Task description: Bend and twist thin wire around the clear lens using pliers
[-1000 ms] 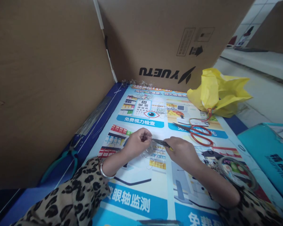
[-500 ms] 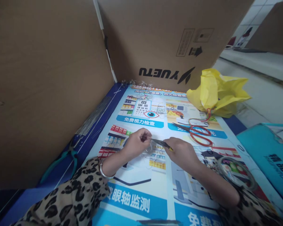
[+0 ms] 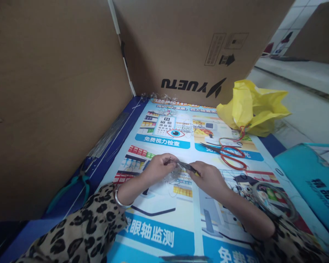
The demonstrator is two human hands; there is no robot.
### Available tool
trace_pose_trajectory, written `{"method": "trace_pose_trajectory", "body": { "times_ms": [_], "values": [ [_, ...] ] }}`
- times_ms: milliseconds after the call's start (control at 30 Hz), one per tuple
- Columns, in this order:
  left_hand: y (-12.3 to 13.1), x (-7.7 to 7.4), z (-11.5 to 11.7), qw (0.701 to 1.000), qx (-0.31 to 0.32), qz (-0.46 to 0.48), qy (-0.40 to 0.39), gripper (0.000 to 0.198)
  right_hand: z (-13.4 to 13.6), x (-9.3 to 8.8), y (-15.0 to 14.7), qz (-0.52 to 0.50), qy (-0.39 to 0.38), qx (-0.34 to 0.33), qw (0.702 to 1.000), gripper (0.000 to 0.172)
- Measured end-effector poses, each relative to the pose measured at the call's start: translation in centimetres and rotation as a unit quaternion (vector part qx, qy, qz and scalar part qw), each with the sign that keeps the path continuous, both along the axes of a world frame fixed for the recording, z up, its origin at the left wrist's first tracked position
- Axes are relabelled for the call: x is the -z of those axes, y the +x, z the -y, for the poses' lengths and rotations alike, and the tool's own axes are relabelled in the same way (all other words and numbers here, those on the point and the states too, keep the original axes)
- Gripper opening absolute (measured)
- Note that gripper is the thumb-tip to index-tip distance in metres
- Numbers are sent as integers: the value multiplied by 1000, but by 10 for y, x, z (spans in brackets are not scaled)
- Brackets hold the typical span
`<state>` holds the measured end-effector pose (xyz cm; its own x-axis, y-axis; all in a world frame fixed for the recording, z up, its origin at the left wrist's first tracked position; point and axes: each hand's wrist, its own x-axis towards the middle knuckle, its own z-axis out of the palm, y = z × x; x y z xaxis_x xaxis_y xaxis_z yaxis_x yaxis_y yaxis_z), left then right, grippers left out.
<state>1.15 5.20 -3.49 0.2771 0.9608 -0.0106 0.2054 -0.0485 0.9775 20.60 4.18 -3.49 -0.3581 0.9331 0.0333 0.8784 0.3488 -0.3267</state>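
Note:
My right hand [image 3: 210, 180] is closed around the handles of small pliers [image 3: 186, 166] with dark jaws and a bit of yellow on the grip. The jaws point left and reach the fingertips of my left hand [image 3: 161, 168]. Those fingers are pinched on thin silvery wire [image 3: 172, 178], whose fine loops hang below the jaws over the printed poster [image 3: 159, 233]. Exactly where the jaws meet the wire is too small to make out.
Red-handled scissors [image 3: 233, 157] and a yellow bag [image 3: 249, 106] lie right of centre. Teal pliers [image 3: 83, 179] and straight wires [image 3: 109, 137] are at left. A wire coil [image 3: 287, 197] and a turquoise box [image 3: 304, 171] sit at right. Cardboard [image 3: 181, 44] walls stand behind.
My left hand has shifted slightly right and its fingers have drawn together at the plier tips. The pliers moved slightly, and the wire loops below have changed shape.

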Motion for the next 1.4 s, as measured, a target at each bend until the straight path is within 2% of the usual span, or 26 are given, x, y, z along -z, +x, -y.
{"method": "trace_pose_trajectory", "body": {
  "times_ms": [600, 967, 1167, 1267, 1400],
  "values": [
    [-2, -7, 1, 999, 11, -44, -4, 11, 0, 3, 0, -35, -3, -2, 999, 22],
    [-2, -8, 3, 999, 15, -38, 23, 10, -1, 3, 0, -48, -5, -7, 999, 22],
    [-2, -11, 4, 995, -5, -85, 58, 10, -1, 2, 0, -43, -11, -10, 999, 21],
    [-3, -11, 4, 987, -24, -113, 108, 10, -2, 2, 2, -12, 19, -14, 1000, 21],
    [-4, -12, 4, 964, -31, -175, 196, 13, -2, 3, 5, 39, 129, -37, 990, 21]
  ]
}}
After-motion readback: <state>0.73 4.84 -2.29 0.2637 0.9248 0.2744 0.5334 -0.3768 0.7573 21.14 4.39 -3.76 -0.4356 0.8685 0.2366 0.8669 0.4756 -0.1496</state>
